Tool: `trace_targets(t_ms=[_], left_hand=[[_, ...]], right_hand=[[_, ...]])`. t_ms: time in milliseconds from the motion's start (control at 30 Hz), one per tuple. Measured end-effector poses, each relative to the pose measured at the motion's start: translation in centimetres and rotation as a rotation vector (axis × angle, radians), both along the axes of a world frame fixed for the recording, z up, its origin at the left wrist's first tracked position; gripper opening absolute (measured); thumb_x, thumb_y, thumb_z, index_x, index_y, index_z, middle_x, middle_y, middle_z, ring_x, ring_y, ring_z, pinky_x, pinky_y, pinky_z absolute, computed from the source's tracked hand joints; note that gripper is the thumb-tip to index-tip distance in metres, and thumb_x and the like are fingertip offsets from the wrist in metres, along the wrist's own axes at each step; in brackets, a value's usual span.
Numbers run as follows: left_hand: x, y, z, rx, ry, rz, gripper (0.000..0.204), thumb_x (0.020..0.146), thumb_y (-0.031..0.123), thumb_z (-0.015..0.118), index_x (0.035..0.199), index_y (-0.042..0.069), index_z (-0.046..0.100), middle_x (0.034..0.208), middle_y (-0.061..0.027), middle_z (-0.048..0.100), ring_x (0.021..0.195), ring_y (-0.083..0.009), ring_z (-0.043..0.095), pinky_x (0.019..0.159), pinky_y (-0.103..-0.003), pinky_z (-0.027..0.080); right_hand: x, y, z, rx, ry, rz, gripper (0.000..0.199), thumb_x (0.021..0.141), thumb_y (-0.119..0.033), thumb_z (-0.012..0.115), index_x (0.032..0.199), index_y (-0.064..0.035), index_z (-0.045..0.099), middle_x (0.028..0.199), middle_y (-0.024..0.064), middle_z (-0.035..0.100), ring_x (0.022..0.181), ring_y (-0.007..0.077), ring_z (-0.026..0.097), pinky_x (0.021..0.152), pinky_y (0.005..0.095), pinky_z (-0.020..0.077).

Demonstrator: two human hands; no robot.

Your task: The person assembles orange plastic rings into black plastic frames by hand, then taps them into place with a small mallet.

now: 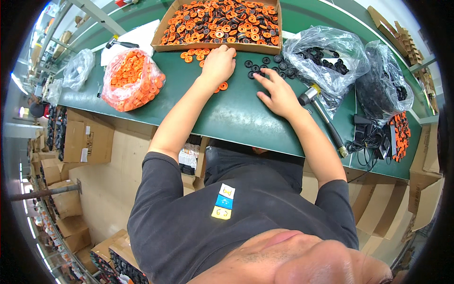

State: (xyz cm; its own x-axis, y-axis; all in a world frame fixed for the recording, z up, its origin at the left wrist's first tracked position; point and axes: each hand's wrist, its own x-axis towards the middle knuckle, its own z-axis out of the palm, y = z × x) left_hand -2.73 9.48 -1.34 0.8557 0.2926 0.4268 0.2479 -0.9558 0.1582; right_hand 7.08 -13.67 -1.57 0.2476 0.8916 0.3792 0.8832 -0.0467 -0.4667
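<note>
My left hand (219, 66) is over the orange rings (191, 56) in front of the cardboard box. Its fingers are bent together, and whatever lies under them is hidden. More orange rings (223, 86) peek out beside the wrist. My right hand (280, 94) has its fingers apart, with fingertips at the near edge of a cluster of small black discs (266, 60). Two fingertips reach the nearest discs; the thumb stretches out over the green table.
Assembled orange-and-black pieces fill the cardboard box (217, 47). Left stands a clear bag of orange rings (130, 80); behind it lies a hammer (122, 44). At right are a bag of black discs (326, 47), a mallet (326, 118), a darker bag (383, 85) and coiled cables (369, 142).
</note>
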Motion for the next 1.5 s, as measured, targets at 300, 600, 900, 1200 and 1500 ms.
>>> trace_targets(t_ms=[300, 600, 900, 1200, 1500], left_hand=[[2.4, -3.5, 2.0, -0.028, 0.226, 0.019, 0.010, 0.083, 0.007, 0.061, 0.092, 0.003, 0.064, 0.093, -0.0162, 0.067, 0.090, -0.0347, 0.068, 0.081, -0.046, 0.056], [1.7, -3.1, 1.1, -0.326, -0.079, 0.004, 0.017, 0.081, 0.009, 0.067, 0.096, 0.002, 0.064, 0.090, -0.0147, 0.065, 0.088, -0.0344, 0.066, 0.077, -0.045, 0.053], [1.4, -6.0, 1.7, -0.560, -0.328, -0.211, 0.032, 0.081, -0.001, 0.068, 0.113, 0.001, 0.066, 0.106, -0.0095, 0.062, 0.092, -0.0217, 0.063, 0.079, -0.031, 0.053], [2.4, -7.1, 0.5, -1.168, -0.219, -0.336, 0.029, 0.092, 0.002, 0.066, 0.121, 0.000, 0.064, 0.103, -0.0041, 0.069, 0.094, -0.0091, 0.065, 0.086, -0.025, 0.052], [2.3, -8.0, 0.1, -1.358, -0.130, -0.417, 0.036, 0.094, 0.003, 0.065, 0.130, 0.002, 0.062, 0.113, -0.0064, 0.068, 0.100, -0.0112, 0.065, 0.090, -0.025, 0.053]], right_hand=[[-0.4, -0.2, 0.7, -0.036, 0.052, 0.003, 0.034, 0.080, -0.014, 0.075, 0.112, -0.0038, 0.069, 0.118, 0.0152, 0.058, 0.112, 0.0335, 0.059, 0.096, 0.0415, 0.0497], [-0.5, -0.5, 1.0, -0.012, 0.215, -0.153, 0.035, 0.082, -0.003, 0.070, 0.117, -0.0034, 0.067, 0.121, 0.0154, 0.055, 0.096, 0.0301, 0.063, 0.087, 0.0412, 0.0528], [0.2, -0.7, 1.0, -0.094, 0.226, 0.016, 0.029, 0.081, -0.004, 0.071, 0.110, -0.0028, 0.068, 0.103, 0.0139, 0.057, 0.099, 0.0326, 0.061, 0.087, 0.0399, 0.0511], [1.7, -0.4, 0.1, 0.341, 0.634, -0.222, 0.024, 0.089, 0.003, 0.067, 0.112, -0.0015, 0.065, 0.112, 0.0105, 0.054, 0.092, 0.0176, 0.063, 0.082, 0.0289, 0.0548], [1.8, -0.8, 0.4, 0.494, 0.501, -0.176, 0.024, 0.082, 0.003, 0.075, 0.104, 0.0002, 0.065, 0.117, 0.0123, 0.063, 0.097, 0.0174, 0.067, 0.082, 0.0277, 0.0579]])
